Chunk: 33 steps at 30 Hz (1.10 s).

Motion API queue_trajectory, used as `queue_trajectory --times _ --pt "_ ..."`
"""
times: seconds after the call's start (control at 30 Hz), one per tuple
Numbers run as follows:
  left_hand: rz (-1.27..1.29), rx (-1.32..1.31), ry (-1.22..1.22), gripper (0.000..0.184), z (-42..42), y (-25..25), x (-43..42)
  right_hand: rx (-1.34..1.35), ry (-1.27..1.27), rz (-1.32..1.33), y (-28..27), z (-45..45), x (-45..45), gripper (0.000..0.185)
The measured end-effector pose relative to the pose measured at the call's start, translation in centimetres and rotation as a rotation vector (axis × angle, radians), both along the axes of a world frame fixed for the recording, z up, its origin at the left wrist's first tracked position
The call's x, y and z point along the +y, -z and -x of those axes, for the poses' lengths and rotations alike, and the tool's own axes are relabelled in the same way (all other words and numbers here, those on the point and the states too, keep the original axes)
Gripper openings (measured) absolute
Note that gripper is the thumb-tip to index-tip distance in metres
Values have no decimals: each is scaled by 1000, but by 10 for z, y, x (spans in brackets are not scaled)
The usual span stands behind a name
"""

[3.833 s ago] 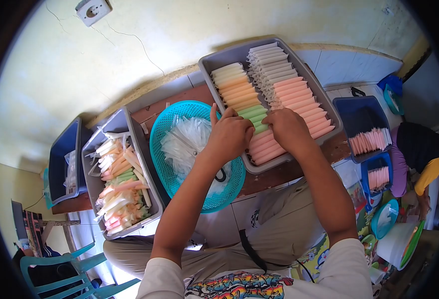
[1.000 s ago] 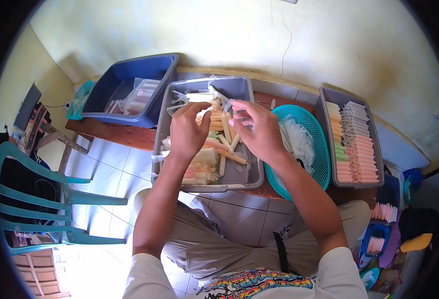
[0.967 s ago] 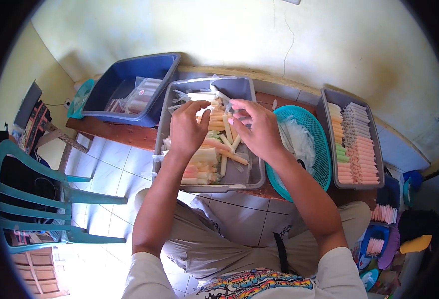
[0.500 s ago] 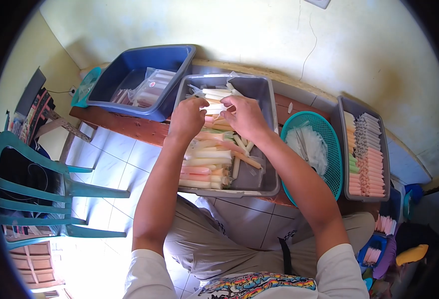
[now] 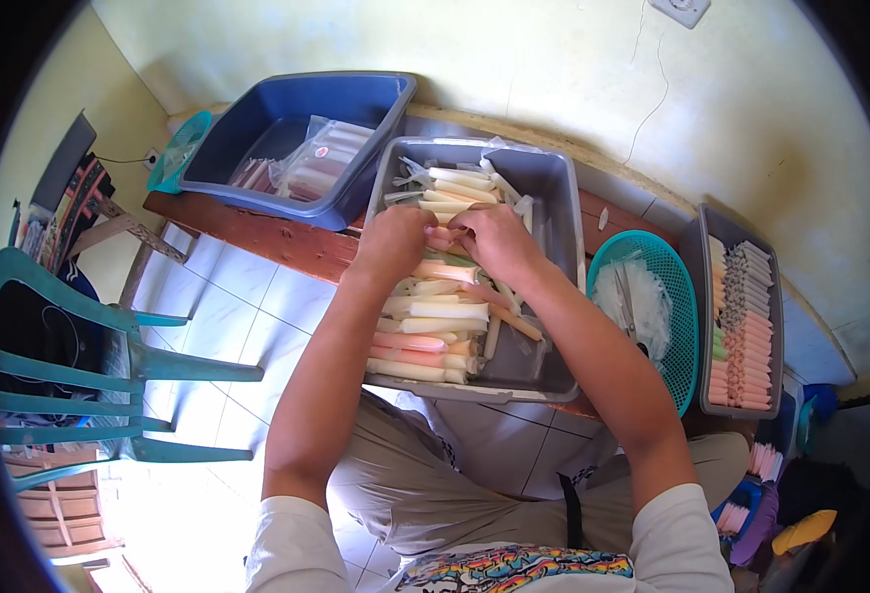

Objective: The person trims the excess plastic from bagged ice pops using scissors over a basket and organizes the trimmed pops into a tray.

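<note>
A grey tub (image 5: 562,257) in front of me holds rows of filled plastic tubes, cream, white, pink and orange, like ice pops. My left hand (image 5: 393,242) and my right hand (image 5: 499,240) are over the middle of the tub, fingertips pinched at either end of a pink ice pop tube (image 5: 441,235). Beyond my fingers lie cream tubes (image 5: 462,181) with loose plastic ends. Nearer to me, a stack of white and pink tubes (image 5: 443,324) fills the tub's left side. My fingers partly hide the held tube.
A blue tub (image 5: 366,198) with bagged tubes stands to the left. On the right are a teal basket (image 5: 690,326) holding clear plastic bags and scissors (image 5: 626,296), then a grey crate (image 5: 777,336) of packed tubes. A teal chair (image 5: 69,361) stands at far left.
The view has shifted, so the tubs appear further right and slightly higher. My hands have come a little nearer within the tub, from the white tubes to a pink one.
</note>
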<state>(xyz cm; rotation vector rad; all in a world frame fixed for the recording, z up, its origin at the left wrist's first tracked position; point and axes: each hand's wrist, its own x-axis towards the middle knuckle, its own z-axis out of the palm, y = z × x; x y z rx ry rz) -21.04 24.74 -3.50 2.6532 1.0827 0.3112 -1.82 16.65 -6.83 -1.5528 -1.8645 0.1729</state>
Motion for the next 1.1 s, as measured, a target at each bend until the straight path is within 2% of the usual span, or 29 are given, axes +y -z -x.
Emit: queue_trajectory --times 0.07,0.5,0.83,1.03,1.1 --pt "-17 -29 23 24 -2 4 4 -58 1 -3 3 -5 1 16" --pt "-18 -96 126 17 -4 12 16 -7 28 -34 6 -5 -4 10" --pt "-4 -188 169 28 -8 11 15 120 24 -118 -7 -9 -19 7" --pt "69 -359 256 29 -15 -9 4 177 74 -201 -33 -20 -39 7" --pt "-32 -442 350 27 -20 -13 -5 135 85 -209 -44 -27 -54 7"
